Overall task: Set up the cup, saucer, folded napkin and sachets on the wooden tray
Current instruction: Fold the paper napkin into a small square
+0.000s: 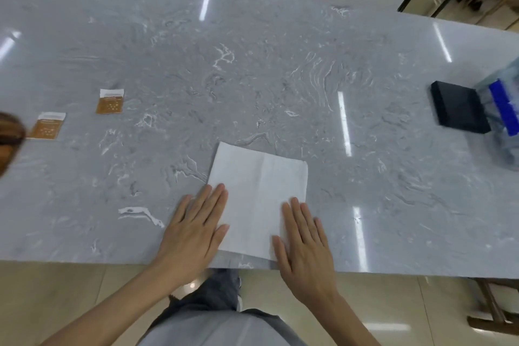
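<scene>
Napkin (259, 199) is lying flat at the near edge of the table (252, 78), right in front of us, opened out as a single sheet with a faint crease running near-to-far down its middle. We are pressing it down with both hands, fingers straight and flat, gripping nothing: left hand (196, 230) is covering the near-left corner with part of the palm on bare table, right hand (304, 241) is covering the near-right corner. So the sheet is sitting between and just ahead of the hands, its far edge pointing away from us, slightly rotated so the far-left corner is reaching furthest. We are judging the fold is not made yet; the crease line is the likely fold axis, which would mean one hand carrying its side across to the other. Both hands are equally near. Two sachets (110, 101) are lying well off to the left, flat and apart from each other, so the left hand is the nearer one for those. We are not seeing a cup or saucer, and a brown shape at the left edge is too cropped to call as the tray.
</scene>
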{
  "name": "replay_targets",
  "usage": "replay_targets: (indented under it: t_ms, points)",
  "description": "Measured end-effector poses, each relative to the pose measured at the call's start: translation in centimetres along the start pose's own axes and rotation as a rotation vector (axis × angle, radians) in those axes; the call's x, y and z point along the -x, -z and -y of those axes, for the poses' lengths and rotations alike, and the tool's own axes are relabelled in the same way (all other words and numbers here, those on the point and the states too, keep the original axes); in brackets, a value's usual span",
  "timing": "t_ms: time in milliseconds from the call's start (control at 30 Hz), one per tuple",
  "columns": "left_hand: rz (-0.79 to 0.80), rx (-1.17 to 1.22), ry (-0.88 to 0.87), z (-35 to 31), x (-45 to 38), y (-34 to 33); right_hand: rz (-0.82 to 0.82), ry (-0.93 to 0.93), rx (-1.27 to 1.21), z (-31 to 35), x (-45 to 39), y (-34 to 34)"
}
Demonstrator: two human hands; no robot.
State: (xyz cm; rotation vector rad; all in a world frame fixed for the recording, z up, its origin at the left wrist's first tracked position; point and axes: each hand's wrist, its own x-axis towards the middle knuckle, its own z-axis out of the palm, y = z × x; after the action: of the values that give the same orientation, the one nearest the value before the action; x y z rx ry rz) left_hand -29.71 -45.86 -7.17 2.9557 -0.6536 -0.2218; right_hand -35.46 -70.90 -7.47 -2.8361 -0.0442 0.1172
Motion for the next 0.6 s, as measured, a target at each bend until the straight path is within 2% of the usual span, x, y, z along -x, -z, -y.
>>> replay_targets:
  t_ms: [133,200,267,400,467,600]
  points:
    - [-0.019,-0.023,0.05,0.8,2.0,0.3,0.078,0.14,-0.149,-1.7,3.1,0.8]
    - [-0.15,0.054,0.048,0.0,2.7,0.5,0.118,0.19,-0.147,-1.9,4.0,1.0]
    - [-0.276,0.165,-0.081,-2.0,3.5,0.3,0.14,0.22,-0.104,-2.1,4.5,1.0]
    - [-0.155,0.184,-0.373,-7.4,4.3,-0.6,0.083,0.192,-0.076,-1.9,4.8,0.5]
    - [-0.121,0.129,-0.407,-9.4,3.9,-0.8,0.008,0.162,-0.133,-1.4,4.8,0.2]
    - [-0.195,0.104,-0.374,-11.4,2.9,-0.2,-0.073,0.14,-0.232,-1.5,4.5,0.1]
